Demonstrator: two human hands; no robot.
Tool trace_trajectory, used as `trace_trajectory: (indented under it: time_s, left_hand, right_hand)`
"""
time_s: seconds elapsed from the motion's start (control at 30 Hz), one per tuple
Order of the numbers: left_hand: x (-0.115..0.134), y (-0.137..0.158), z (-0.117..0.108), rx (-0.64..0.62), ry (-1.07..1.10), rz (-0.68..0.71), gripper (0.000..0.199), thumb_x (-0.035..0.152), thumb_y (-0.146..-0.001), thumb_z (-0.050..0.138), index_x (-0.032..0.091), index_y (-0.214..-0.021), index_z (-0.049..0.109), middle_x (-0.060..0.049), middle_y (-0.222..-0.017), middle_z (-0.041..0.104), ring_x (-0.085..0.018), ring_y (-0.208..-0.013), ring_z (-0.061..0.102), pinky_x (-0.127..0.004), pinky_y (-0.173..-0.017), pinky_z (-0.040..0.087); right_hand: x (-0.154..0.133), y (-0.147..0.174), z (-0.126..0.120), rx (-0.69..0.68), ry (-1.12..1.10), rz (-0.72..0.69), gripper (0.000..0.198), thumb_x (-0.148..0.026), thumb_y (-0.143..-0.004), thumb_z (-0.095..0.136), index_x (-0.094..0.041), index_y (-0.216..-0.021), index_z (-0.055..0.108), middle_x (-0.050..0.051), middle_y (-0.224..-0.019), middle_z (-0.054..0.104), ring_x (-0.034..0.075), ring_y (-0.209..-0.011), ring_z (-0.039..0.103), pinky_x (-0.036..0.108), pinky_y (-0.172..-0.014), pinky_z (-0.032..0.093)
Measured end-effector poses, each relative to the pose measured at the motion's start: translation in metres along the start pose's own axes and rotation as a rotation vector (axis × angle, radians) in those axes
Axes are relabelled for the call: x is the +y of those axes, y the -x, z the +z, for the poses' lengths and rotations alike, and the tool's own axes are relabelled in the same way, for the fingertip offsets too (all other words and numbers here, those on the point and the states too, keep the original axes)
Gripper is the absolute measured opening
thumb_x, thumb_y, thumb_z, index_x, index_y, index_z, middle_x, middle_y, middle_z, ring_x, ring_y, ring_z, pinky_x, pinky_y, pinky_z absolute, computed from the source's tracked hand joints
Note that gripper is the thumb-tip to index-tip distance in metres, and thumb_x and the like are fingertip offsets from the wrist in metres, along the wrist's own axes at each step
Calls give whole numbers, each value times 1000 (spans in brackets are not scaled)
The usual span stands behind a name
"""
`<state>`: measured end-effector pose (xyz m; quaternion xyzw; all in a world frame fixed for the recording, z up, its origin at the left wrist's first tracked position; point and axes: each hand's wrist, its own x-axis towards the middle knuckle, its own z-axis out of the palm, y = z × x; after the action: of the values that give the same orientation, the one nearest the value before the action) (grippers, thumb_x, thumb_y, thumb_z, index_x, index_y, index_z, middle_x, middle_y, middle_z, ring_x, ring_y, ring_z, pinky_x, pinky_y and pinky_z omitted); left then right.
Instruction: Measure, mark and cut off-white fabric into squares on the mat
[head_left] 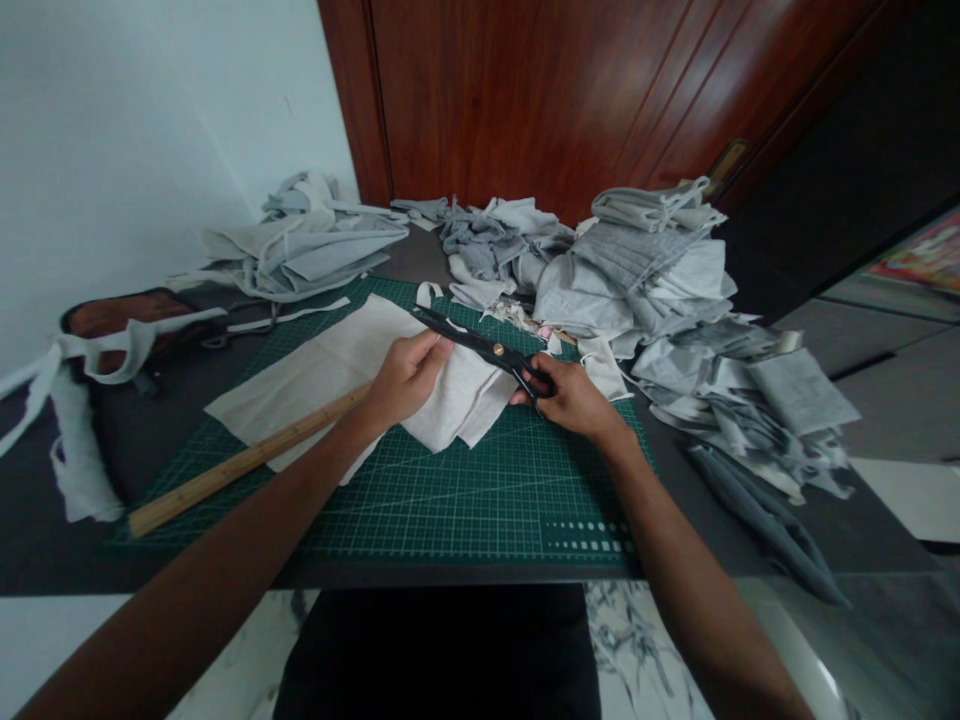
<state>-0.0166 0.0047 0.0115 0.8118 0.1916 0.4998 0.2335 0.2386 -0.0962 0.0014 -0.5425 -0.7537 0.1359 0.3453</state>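
Note:
Black-handled fabric scissors [498,350] are gripped in my right hand [559,392], fingers through the handles, blades pointing up and left. The blades lie along the upper edge of a cream fabric piece [457,400]. My left hand [411,375] pinches that fabric near the blades, thumb on top. Part of the fabric hangs in folds between my hands, and more of it spreads flat to the left. A wooden ruler [247,462] lies slantwise across the cloth, its upper end by my left wrist. Beneath everything is a green cutting mat [450,515].
Piles of grey fabric [637,270] stand at the back and right, with another folded pile [300,250] at back left. Small scraps [517,318] lie behind the scissors. A brown pouch [120,320] and white fabric strips [82,440] sit at the left. A wooden door [510,90] stands behind.

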Motion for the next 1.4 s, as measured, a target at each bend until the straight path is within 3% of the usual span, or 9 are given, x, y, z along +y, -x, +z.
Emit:
trace_trajectory:
  time_s: [1.4]
  left_hand:
    - [-1,0,-1,-8,-21,-23,57,62,-106,45,23,-65,37,5,-54,36,-12,-49,34,-28,-47,29]
  right_hand:
    - [-1,1,-1,-23,11,37,37,-48,-88,76,-24,-85,48,-2,-73,59,14,-59,46,26,-58,33]
